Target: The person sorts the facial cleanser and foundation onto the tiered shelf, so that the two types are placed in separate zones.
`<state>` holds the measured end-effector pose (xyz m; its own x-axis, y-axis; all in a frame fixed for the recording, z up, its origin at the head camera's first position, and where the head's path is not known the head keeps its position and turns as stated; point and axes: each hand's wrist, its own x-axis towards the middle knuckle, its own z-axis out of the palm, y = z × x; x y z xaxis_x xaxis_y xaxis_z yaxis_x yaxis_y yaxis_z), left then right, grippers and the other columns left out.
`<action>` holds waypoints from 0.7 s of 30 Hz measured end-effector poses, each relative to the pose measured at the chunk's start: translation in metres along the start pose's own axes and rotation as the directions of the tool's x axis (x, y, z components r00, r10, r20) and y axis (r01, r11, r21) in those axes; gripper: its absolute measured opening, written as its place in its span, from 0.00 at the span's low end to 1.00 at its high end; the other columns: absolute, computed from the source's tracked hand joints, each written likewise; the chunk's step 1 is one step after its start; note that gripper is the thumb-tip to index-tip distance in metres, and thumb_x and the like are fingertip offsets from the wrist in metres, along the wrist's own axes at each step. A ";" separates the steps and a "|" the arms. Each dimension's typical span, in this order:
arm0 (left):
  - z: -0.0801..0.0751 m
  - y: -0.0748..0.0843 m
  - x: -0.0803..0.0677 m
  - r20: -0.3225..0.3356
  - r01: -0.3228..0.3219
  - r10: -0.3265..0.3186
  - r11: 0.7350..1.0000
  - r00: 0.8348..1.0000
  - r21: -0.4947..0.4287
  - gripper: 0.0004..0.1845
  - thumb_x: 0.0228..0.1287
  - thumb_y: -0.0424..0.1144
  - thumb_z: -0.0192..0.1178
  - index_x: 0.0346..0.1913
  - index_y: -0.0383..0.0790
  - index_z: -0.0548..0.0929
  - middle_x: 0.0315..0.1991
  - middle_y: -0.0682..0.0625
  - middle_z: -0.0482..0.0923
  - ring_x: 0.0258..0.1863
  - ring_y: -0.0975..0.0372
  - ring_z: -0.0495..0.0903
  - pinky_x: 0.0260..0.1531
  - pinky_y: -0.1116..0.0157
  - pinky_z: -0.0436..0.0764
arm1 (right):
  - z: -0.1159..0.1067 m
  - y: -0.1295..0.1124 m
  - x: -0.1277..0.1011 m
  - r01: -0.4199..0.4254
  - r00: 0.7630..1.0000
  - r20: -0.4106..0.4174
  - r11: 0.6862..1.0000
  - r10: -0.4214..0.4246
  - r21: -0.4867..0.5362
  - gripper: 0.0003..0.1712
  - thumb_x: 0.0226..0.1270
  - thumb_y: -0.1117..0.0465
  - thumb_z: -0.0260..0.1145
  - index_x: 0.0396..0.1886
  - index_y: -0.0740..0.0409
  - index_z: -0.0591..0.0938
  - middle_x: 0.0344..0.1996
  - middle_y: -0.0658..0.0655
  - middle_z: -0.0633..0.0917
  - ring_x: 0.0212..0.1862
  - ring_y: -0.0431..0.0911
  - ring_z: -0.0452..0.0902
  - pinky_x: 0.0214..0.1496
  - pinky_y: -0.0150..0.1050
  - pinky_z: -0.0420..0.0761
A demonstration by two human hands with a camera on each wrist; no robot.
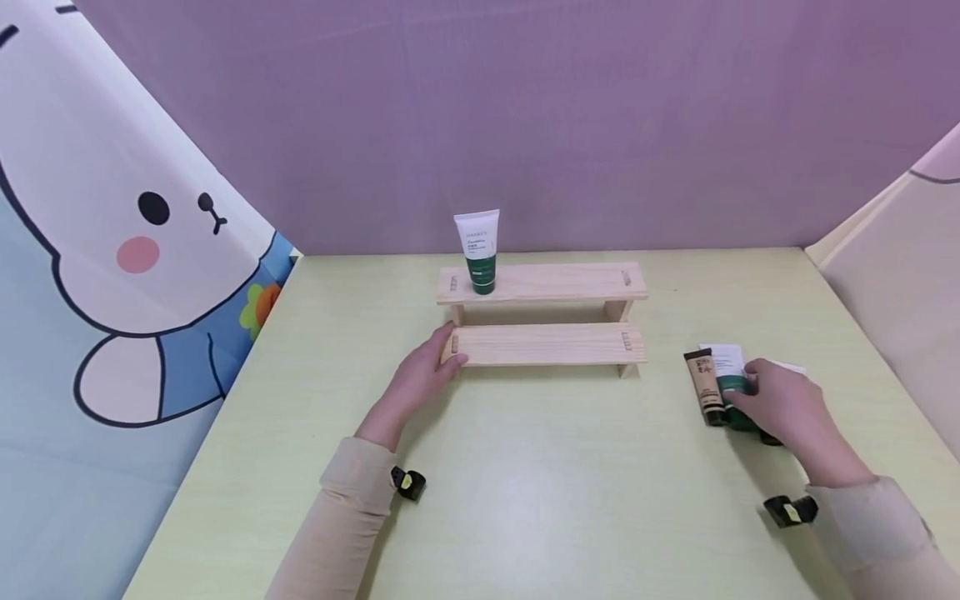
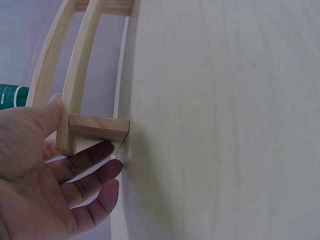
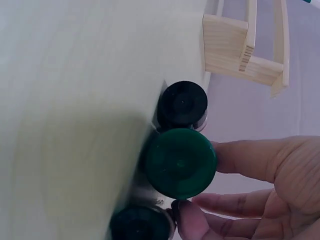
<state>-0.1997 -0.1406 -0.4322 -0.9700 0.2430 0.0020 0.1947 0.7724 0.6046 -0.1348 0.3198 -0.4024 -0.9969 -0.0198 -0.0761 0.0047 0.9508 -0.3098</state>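
Observation:
A two-tier wooden rack stands mid-table. My left hand grips the left end of its lower board, thumb over the board and fingers beneath, as the left wrist view shows. A white and green tube stands cap down on the upper tier's left end. At the right, my right hand holds a second white and green tube between thumb and fingers; its green cap faces the right wrist camera. Touching it on the left lies a gold-brown tube with a black cap. A further dark cap shows beyond, its tube mostly hidden.
The pale wooden table reaches back to a purple cloth. A cartoon-printed cloth borders the left side, and a light cloth the right. Both wrists wear small black cameras.

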 end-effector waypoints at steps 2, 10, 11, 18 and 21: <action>0.000 0.000 0.000 -0.003 -0.003 0.003 1.000 1.000 -0.001 0.34 0.62 0.54 0.48 0.67 0.47 0.52 0.62 0.43 0.61 0.59 0.52 0.63 0.56 0.54 0.63 | 0.000 -0.002 0.001 0.001 1.000 0.031 1.000 0.000 -0.018 0.34 0.51 0.53 0.64 0.44 0.81 0.69 0.30 0.72 0.77 0.26 0.54 0.71 0.21 0.44 0.69; -0.001 0.000 -0.001 -0.007 -0.014 0.014 1.000 1.000 -0.001 0.34 0.62 0.53 0.48 0.67 0.46 0.52 0.62 0.43 0.62 0.59 0.51 0.63 0.56 0.54 0.64 | 0.005 -0.006 0.002 -0.030 0.995 0.096 0.999 0.034 -0.045 0.27 0.52 0.49 0.63 0.30 0.73 0.71 0.18 0.59 0.73 0.20 0.48 0.66 0.15 0.36 0.63; -0.001 0.000 -0.001 -0.008 -0.013 0.013 1.000 1.000 -0.001 0.34 0.62 0.53 0.48 0.67 0.46 0.52 0.62 0.43 0.62 0.59 0.52 0.63 0.56 0.54 0.64 | 0.005 -0.006 0.002 -0.031 0.995 0.096 0.999 0.035 -0.045 0.26 0.52 0.49 0.62 0.30 0.72 0.71 0.18 0.59 0.73 0.20 0.48 0.66 0.15 0.36 0.63; -0.001 -0.001 -0.001 -0.006 -0.015 0.015 1.000 1.000 -0.015 0.33 0.62 0.53 0.49 0.67 0.47 0.52 0.62 0.43 0.61 0.59 0.51 0.63 0.56 0.54 0.64 | 0.006 -0.003 0.003 -0.054 0.994 0.099 0.998 0.055 -0.016 0.29 0.51 0.49 0.62 0.33 0.75 0.70 0.19 0.61 0.73 0.20 0.48 0.66 0.15 0.36 0.65; 0.000 -0.001 -0.001 -0.013 -0.017 0.017 1.000 1.000 -0.010 0.33 0.61 0.54 0.49 0.67 0.48 0.53 0.62 0.44 0.62 0.58 0.52 0.64 0.55 0.54 0.64 | 0.008 -0.002 0.004 -0.049 0.994 0.092 0.999 0.050 -0.012 0.30 0.52 0.49 0.62 0.34 0.75 0.69 0.19 0.60 0.73 0.20 0.48 0.66 0.15 0.36 0.64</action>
<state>-0.1988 -0.1422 -0.4328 -0.9684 0.2483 0.0224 0.2097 0.7624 0.6122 -0.1381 0.3150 -0.4092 -0.9839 -0.0006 -0.1786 0.0528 0.9543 -0.2942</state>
